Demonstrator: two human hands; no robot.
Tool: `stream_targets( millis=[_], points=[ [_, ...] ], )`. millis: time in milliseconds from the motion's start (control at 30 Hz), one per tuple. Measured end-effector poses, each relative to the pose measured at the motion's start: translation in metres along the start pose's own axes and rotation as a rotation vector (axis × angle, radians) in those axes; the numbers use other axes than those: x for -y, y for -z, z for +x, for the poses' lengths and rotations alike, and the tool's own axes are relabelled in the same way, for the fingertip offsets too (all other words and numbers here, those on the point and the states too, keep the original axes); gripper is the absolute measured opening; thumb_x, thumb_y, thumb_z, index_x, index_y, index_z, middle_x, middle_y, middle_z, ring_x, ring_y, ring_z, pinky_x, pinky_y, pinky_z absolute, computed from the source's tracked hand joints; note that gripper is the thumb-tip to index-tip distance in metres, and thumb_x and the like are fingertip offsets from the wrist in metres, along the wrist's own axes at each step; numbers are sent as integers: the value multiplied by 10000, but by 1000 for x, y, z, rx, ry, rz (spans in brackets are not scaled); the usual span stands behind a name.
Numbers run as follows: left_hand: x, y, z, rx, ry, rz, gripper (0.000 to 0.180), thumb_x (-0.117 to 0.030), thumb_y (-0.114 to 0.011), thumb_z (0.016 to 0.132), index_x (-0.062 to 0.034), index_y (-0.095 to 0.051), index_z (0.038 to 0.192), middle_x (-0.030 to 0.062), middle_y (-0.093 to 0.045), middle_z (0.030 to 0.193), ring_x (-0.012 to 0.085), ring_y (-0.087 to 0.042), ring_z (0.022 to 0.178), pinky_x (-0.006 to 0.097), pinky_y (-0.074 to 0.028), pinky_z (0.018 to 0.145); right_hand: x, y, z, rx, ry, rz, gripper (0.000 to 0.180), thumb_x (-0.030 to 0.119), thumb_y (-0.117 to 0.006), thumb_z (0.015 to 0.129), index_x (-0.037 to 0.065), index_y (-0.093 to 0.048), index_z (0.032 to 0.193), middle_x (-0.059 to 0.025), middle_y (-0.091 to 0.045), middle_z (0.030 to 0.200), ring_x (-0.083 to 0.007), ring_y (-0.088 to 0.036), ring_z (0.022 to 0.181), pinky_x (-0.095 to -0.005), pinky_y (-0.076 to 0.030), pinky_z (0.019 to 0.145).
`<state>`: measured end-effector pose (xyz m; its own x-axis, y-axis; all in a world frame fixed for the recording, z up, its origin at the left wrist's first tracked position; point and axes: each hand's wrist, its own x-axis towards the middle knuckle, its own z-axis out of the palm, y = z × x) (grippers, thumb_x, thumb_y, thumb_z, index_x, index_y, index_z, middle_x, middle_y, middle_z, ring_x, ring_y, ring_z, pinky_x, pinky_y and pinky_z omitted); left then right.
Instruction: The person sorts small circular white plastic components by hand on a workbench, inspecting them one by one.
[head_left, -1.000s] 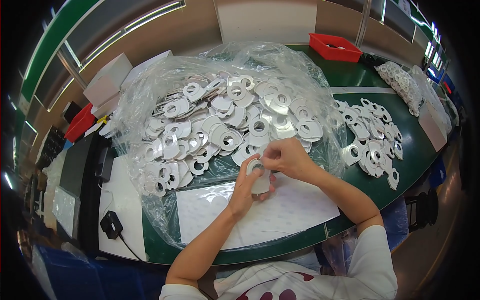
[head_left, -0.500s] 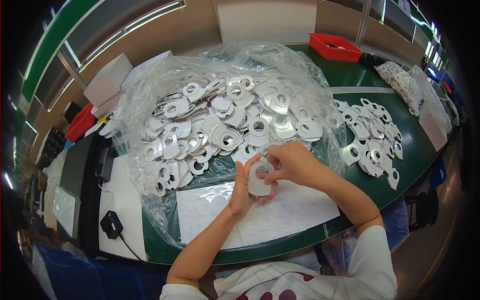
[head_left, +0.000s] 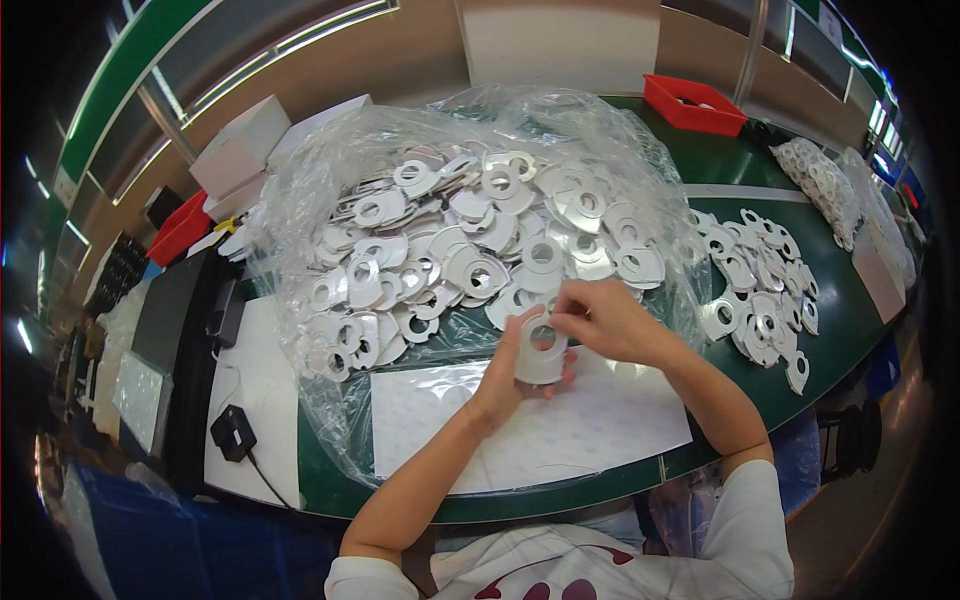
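And now the flat white ring-ended piece point(head_left: 537, 368) is held upright above the near part of the glossy green tabletop point(head_left: 720, 160), gripped between thumb and fingers by the left hand point(head_left: 503, 375), its round hole left in plain sight. Half a second ago that hole was partly covered by the fingers of the right hand point(head_left: 610, 320); now they have been drawn back to the piece's upper right rim, bunched in a narrow pinch. Whether anything is caught between those fingertips cannot be told.

Below, the white rectangular sheet point(head_left: 590, 430) is laid along the tabletop's near edge, crossed by the left forearm. Beyond, the big heap of white ring-ended pieces point(head_left: 450, 240) is surrounded by crumpled clear plastic film point(head_left: 300, 180), and a smaller heap of similar pieces point(head_left: 770, 275) is spread toward the right edge; no change is seen in either. The shallow red plastic tray point(head_left: 693, 115) is set by the far edge. The whole view has been shifted slightly, with everything on the tabletop now seen further right.
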<state>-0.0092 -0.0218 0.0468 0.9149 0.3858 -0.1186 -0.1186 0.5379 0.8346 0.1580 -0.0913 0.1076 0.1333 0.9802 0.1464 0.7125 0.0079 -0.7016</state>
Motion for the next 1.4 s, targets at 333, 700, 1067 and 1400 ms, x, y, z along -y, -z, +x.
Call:
stream_targets(
  millis=[333, 700, 1067, 1400],
  points=[
    [-85, 73, -56, -1041, -277, 1666, 269, -186, -699, 795, -3, -600, 965, 154, -631, 955, 326, -609, 920, 400, -488, 766, -33, 153, -37, -913, -212, -807, 122, 105, -636, 830, 7, -660, 898, -116, -638, 828, -260, -620, 759, -342, -477, 694],
    [-76, 118, -66, -1233, 50, 1933, 145, -131, -671, 754, 3, -659, 808, 170, -628, 885, 355, -627, 820, 438, -504, 700, 13, -10, -16, 255, 448, -336, 209, 166, -704, 746, 66, -627, 912, -87, -614, 902, -269, -601, 886, -383, -487, 745],
    [-72, 86, -45, -575, -230, 1174, 126, -49, -657, 729, 2, -668, 844, 134, -623, 921, 306, -602, 805, 387, -483, 765, 28, -70, -51, 600, 513, -345, 189, 117, -654, 752, 21, -531, 858, -104, -532, 904, -285, -542, 903, -389, -486, 695],
    [-80, 72, -62, -901, 35, 1614, 473, -198, -833, 599, -6, -562, 935, 177, -634, 925, 366, -609, 846, 435, -477, 750, 27, -66, -52, 574, 519, -301, 159, 56, -631, 748, -5, -516, 839, -132, -511, 921, -295, -503, 915, -371, -471, 735]
  ],
)
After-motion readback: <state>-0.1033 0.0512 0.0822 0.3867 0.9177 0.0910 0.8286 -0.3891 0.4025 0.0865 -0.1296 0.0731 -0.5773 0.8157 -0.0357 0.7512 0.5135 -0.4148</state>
